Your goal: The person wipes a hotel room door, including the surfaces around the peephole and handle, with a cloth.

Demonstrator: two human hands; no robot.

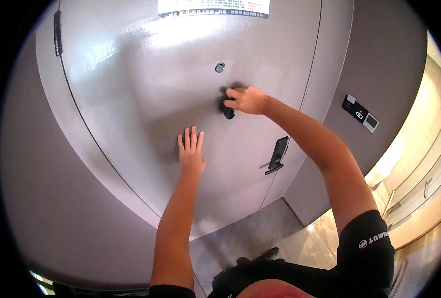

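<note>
My right hand [247, 100] holds a small dark object, perhaps a cloth [227, 108], against the upper middle of a light grey door [228, 167]. Its fingers are bent over the dark thing, whose exact kind I cannot tell. Lower and to the left, my left hand [191, 151] lies against the door with its fingers spread and nothing in it. A round peephole fitting [220, 67] sits just above my right hand. Across the top of the door is a white printed sheet [213, 8] bearing writing.
A black door lock with a lever handle [278, 154] is at the door's right side. Black and white control panels [360, 113] are on the dark wall to the right. A black hinge [57, 33] is at upper left. Grey stone tiles [309, 246] cover the floor.
</note>
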